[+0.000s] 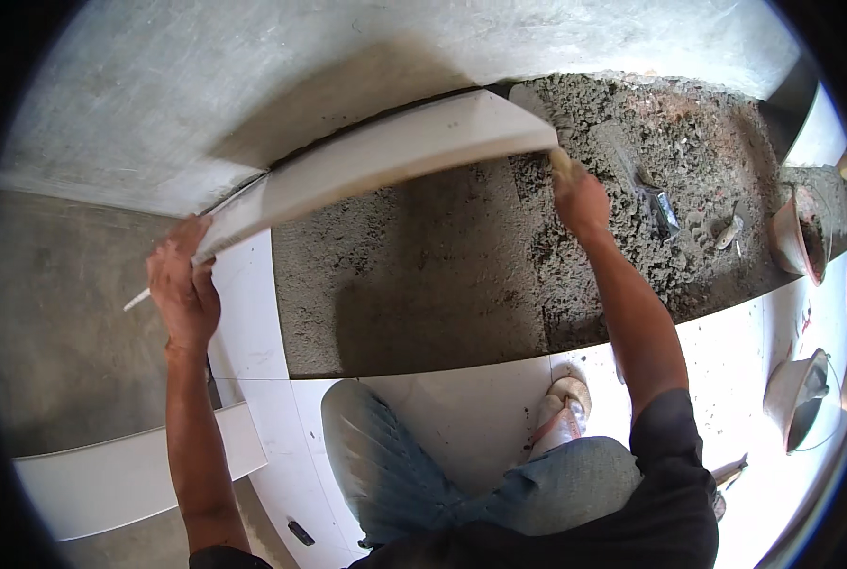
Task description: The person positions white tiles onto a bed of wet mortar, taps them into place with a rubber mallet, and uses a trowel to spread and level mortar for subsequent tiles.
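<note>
Floor [82, 313], grey, left: one long white slab [139, 474] across it. Floor, centre and right: white tiles [717, 365] with thin joints, bordering a grey mortar bed [433, 275], crumblier at right. On the mortar: one shiny tool [667, 214], kind unclear; one small pale-ended item [728, 233]; one bucket [787, 233], right end. On the tiles: second bucket [781, 391], tilted; one small black object [300, 533]; scattered crumbs.

White tile [376, 159], speckled grey mortar [423, 275], faded blue jeans [395, 474]
</note>
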Available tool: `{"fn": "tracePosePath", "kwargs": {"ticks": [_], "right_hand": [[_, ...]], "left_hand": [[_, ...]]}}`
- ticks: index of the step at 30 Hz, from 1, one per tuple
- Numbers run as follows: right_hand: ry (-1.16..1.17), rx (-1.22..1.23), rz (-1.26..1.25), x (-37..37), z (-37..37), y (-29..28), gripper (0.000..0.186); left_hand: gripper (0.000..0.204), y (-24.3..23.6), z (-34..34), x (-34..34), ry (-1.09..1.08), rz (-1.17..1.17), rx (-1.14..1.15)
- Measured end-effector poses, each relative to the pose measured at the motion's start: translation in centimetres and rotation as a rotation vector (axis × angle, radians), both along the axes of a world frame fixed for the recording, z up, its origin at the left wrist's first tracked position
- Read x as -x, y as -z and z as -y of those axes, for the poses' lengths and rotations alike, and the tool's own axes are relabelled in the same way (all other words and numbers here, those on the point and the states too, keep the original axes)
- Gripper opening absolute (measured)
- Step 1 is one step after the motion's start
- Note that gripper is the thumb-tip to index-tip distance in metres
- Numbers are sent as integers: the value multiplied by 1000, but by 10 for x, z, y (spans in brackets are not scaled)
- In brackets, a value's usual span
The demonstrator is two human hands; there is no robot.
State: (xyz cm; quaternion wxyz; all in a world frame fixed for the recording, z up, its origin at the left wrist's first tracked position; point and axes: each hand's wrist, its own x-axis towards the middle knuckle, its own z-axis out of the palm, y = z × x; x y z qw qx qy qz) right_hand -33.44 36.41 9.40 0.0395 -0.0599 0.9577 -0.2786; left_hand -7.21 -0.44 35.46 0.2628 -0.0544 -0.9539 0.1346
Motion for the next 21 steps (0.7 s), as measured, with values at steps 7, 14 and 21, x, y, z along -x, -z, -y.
{"fn": "tracePosePath", "kwargs": {"ticks": [7,14,21], "right_hand": [[115,31,-324,-51,-105,27,45],[254,-261,-264,-46,-156,45,51],[-44,330,404,-131,-28,39,52]], "left_hand": [[31,46,-15,-59,88,273,-23],[53,147,-59,-100,256,473,-77],[76,220,-77,-98,241,797,-140]]}}
